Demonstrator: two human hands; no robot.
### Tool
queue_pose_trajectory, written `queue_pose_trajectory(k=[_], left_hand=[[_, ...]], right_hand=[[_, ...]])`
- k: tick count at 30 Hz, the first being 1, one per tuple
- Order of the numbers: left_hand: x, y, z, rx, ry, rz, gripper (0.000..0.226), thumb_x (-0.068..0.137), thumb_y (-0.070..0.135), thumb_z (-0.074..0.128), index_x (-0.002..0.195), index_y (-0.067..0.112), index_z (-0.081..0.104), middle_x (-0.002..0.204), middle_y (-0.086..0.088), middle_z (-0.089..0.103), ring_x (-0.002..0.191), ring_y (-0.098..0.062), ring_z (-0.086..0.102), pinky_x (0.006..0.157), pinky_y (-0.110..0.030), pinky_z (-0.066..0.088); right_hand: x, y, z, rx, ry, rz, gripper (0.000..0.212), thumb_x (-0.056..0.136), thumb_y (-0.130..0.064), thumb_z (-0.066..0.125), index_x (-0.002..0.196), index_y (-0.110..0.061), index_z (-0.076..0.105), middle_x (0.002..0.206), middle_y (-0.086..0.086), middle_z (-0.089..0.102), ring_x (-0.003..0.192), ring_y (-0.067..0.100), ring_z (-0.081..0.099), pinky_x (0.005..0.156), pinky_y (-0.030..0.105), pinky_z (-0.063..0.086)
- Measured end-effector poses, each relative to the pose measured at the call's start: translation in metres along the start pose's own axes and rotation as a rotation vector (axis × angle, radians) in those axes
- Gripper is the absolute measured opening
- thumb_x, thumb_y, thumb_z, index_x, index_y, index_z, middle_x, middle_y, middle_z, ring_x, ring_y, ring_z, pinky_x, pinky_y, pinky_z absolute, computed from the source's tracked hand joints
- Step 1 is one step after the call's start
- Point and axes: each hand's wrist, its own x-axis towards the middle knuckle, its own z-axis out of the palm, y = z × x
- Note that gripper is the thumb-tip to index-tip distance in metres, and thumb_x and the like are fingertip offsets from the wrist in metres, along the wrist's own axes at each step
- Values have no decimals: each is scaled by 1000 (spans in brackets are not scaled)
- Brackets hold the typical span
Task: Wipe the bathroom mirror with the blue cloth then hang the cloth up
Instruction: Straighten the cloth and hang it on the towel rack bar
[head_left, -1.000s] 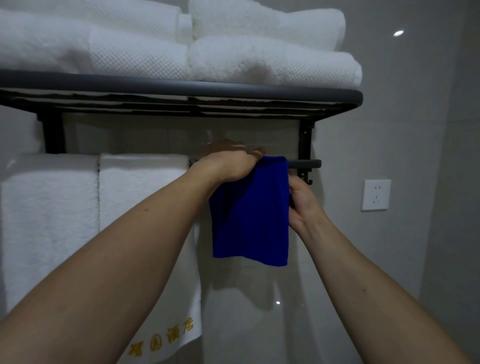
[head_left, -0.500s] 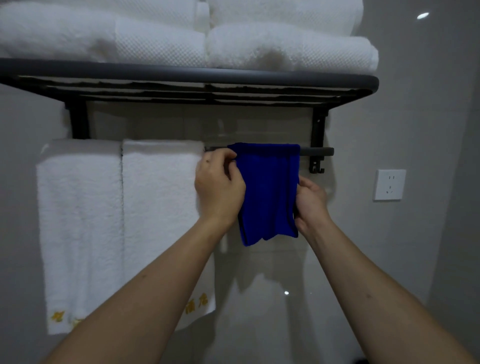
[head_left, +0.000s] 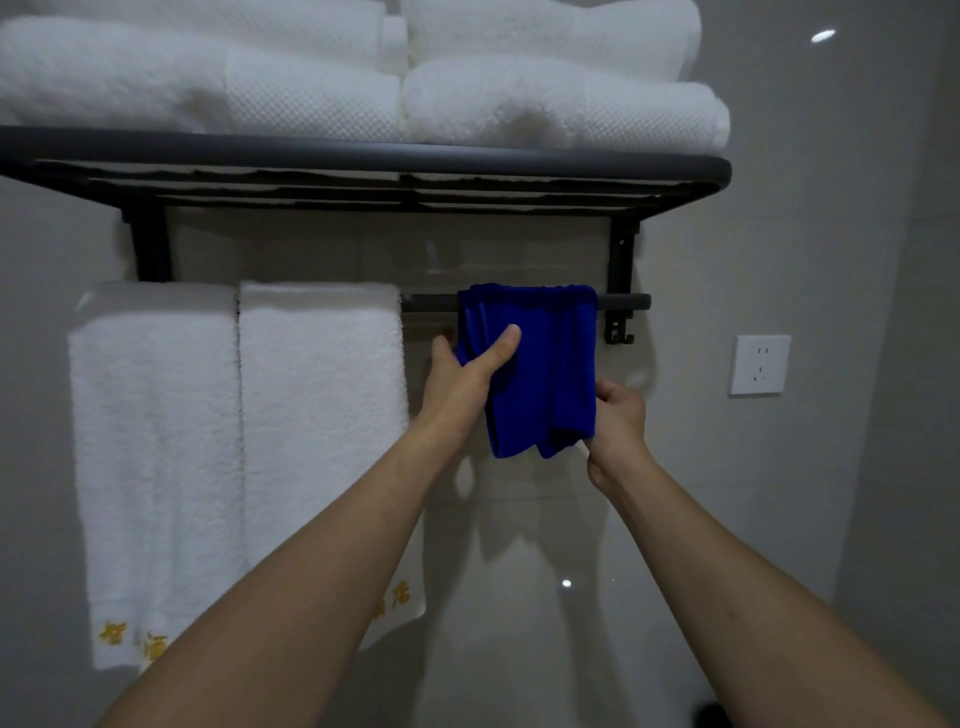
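The blue cloth (head_left: 550, 358) hangs folded over the black towel rail (head_left: 623, 301), near the rail's right end. My left hand (head_left: 462, 379) grips the cloth's left edge, with the thumb laid across the front and the fingers behind. My right hand (head_left: 618, 415) pinches the cloth's lower right corner. No mirror is in view.
Two white towels (head_left: 317, 441) with yellow lettering hang on the rail left of the cloth. Folded white towels (head_left: 561, 98) are stacked on the black shelf (head_left: 363, 156) above. A white wall socket (head_left: 759, 365) is to the right, and a hook (head_left: 618, 335) hangs below the rail's end.
The cloth went from being pulled over the rail to hanging shorter and doubled on it. My left hand came down from the rail to the cloth's left edge; my right hand slid lower.
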Motion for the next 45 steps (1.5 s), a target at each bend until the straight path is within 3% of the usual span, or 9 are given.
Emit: queue_pose_trajectory(k=[5,10,13,16,19,24,35,39,45], left_hand=[[1,-7,0,7,50,-25,71,84,24,83,142,12,42,129,-3,61,113,-25,66,95,-50,58],[2,-9,-8,84,163,11,25,97,26,67,119,14,62,112,-3,70,101,-23,70,89,-48,61],[2,-7,-11,146,223,25,24,97,32,67,115,17,61,110,-1,68,99,-22,68,88,-47,61],[2,-4,-11,206,246,62,21,98,35,64,114,24,57,110,2,66,98,-20,66,87,-44,60],[-1,-1,-9,207,237,53,20,100,36,59,112,19,59,112,-1,66,97,-19,65,85,-41,58],[-7,-2,-10,-53,112,-150,18,104,24,57,108,8,65,105,-7,71,96,-25,67,89,-43,55],[-1,-7,-18,294,195,-69,21,103,28,57,95,14,69,102,-7,72,98,-27,69,88,-49,60],[-2,-9,-21,358,270,-12,14,103,27,58,103,16,67,108,-5,70,101,-23,67,81,-36,58],[0,0,-16,206,145,-37,34,105,33,50,134,16,52,128,-2,63,110,-24,63,96,-47,56]], right_hand=[[-4,0,-5,-71,13,-32,12,99,-2,62,94,-11,69,88,6,73,84,21,70,70,33,63],[-5,-6,-6,-121,22,-17,15,96,2,60,101,-10,68,92,7,72,90,28,70,73,39,62],[-8,-17,-7,43,-5,38,14,106,-23,54,118,-19,60,114,3,66,108,30,67,90,52,61],[-14,-35,-6,151,-146,19,31,101,-55,55,113,-26,57,118,0,64,108,26,66,88,52,62],[-15,-45,-3,28,-167,-1,32,94,-39,73,111,-16,59,118,5,69,101,27,71,75,44,65],[-7,-48,-21,134,-128,89,30,102,-26,64,122,-5,60,116,10,72,102,31,71,82,47,64],[-7,-29,-31,-73,-55,48,18,99,-23,69,101,-8,58,109,14,71,97,28,72,71,38,63],[-10,-28,-30,-61,-28,22,19,97,-21,71,104,-8,59,108,12,70,98,27,71,69,34,62],[-7,-37,-32,-24,-199,113,37,102,-42,60,126,-14,61,119,9,71,104,28,71,82,46,64]])
